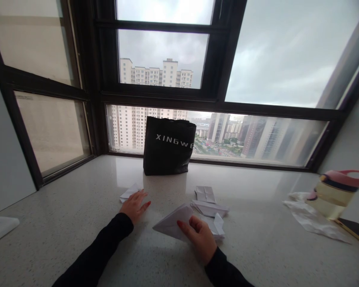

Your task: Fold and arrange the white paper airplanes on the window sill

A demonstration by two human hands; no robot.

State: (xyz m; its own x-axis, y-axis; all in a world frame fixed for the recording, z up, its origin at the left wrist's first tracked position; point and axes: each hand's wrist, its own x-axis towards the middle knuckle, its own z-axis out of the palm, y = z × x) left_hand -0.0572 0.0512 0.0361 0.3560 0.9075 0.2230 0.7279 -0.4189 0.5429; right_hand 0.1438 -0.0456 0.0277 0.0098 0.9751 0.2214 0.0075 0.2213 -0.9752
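Observation:
My right hand (pixel 201 239) pinches a folded white paper (pixel 170 223), thumb on its near face. The paper comes to a point at the left and is raised a little above the counter. My left hand (pixel 134 206) is open, fingers stretched out and low over the counter. It partly covers another folded white paper (pixel 128 194); whether the fingers touch it I cannot tell. Just beyond my right hand lie several folded papers: a squarish one with creases (pixel 206 194), a long flat one (pixel 210 208), and one with a raised flap (pixel 217 224).
A black bag (pixel 169 153) with white letters stands by the window. On the right are a pink-lidded bottle (pixel 333 195), crumpled tissue (pixel 312 219) and a dark, gold-edged flat object (pixel 354 231). A white object (pixel 1 229) lies at the left edge of the speckled counter (pixel 86 199).

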